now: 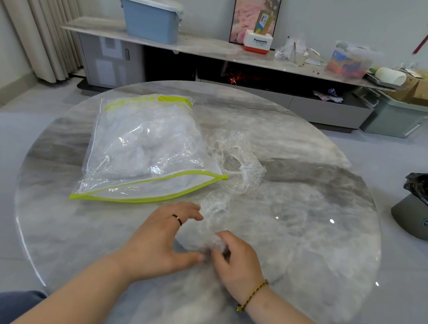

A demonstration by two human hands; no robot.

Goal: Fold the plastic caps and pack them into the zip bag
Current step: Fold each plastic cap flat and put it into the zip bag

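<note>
Two bare hands work a clear plastic cap (208,226) on a round marble counter (315,241), seen from the head camera. The left hand (162,236) lies spread and flat, fingers (193,211) pressing the cap's left edge, with no grip closed on it. The right hand (235,258) is curled, its fingertips (220,239) pinching a bunched part of the film at the cap's near end. The cap's long axis appears to run from the pinch toward 12 o'clock, away from the person, though its clear outline is hard to trace.

The zip bag (144,148), already holding white crumpled caps, lies at about 11 o'clock from the hands, its lime-green zip mouth (142,190) gaping open toward the person. The left hand is the nearer one to that opening. A second loose cap (235,158) sits just beside the bag's right corner, at roughly 12 o'clock from the right hand.

The fold looks unfinished; once it is flattened, the packing move would likely carry the cap up and left into the mouth.
</note>
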